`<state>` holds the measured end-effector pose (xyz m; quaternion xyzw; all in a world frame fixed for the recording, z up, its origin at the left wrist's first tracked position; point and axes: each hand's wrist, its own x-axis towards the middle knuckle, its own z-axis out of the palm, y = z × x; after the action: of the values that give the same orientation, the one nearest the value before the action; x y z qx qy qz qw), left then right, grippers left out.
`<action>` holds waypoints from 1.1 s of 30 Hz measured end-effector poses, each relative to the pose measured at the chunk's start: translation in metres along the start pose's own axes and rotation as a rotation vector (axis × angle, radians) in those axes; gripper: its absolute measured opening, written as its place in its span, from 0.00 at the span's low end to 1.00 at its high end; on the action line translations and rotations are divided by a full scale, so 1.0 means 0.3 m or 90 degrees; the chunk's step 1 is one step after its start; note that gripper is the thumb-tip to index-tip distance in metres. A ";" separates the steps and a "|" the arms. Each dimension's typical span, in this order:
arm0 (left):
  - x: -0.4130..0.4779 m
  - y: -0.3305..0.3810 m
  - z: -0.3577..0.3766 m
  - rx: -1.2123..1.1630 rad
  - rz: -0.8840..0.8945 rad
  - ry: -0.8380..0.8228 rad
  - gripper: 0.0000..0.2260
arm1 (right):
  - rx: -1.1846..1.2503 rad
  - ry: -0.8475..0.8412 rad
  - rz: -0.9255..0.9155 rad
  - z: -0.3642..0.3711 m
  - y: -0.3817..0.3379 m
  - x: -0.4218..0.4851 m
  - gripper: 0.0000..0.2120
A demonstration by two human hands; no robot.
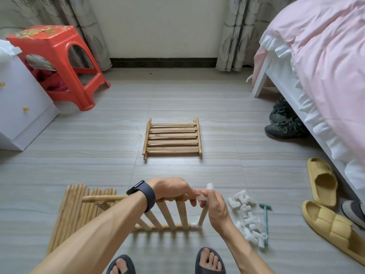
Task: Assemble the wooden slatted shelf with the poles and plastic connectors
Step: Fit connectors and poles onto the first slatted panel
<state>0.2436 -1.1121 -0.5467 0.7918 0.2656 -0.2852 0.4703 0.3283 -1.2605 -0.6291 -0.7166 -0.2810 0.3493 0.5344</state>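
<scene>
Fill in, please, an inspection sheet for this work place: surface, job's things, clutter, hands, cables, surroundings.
Surface: grey tiled floor; the work is done on it.
Job's things: slatted panel stands on edge between the hands; flat panels lie stacked further out; poles lie side by side at the left; spare connectors lie heaped at the right, with a teal tool beside them.
Clutter: yellow slippers and dark shoes beside the bed.
Hands: left hand grips the panel's top rail; right hand pinches a white connector at that rail's end.
Cables: nothing seen.
Surroundings: red stool, white cabinet, curtains.
</scene>
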 end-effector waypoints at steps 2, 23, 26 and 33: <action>0.005 -0.012 0.012 0.025 0.031 0.029 0.23 | -0.009 -0.006 0.020 -0.012 -0.015 0.016 0.24; 0.000 -0.034 0.027 0.109 0.039 0.070 0.21 | -0.076 -0.113 0.081 -0.028 -0.069 0.000 0.26; -0.011 -0.017 0.041 0.121 0.043 0.071 0.23 | -0.114 -0.136 0.102 -0.038 -0.078 -0.004 0.25; -0.019 -0.020 0.036 0.071 0.011 0.056 0.20 | -0.218 -0.156 0.098 -0.046 -0.116 -0.019 0.25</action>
<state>0.2334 -1.1203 -0.5505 0.8307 0.2632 -0.2602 0.4159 0.3348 -1.2634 -0.5920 -0.7683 -0.3439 0.4207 0.3384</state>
